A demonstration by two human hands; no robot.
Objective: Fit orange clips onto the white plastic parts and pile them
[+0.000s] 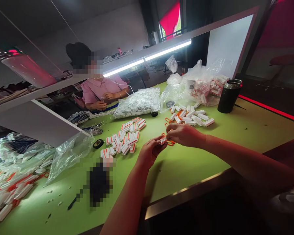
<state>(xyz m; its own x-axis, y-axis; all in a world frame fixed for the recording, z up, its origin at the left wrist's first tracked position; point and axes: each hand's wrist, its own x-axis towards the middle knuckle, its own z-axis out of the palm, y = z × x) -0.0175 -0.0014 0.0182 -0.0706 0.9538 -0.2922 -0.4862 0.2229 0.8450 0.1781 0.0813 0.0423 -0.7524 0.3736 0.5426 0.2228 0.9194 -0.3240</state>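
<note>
Your held piece [163,140]: plastic, perforated face
Your tabletop [198,166]: smooth, low sheen
Bulging bag [138,101]: clear plastic film, crinkled, glossy
Flask [228,99]: matt dark body, shiny metallic rim

From the view's middle, the green table [191,173] carried a bag of white parts [137,102] at eleven o'clock, a clear bag [203,89] at two, loose white pieces [191,113] and an upright black bottle [229,99] at three, white-and-orange pieces [123,139] and a black tape roll [95,144] at eight, bundled cables [98,114] at nine.
</note>
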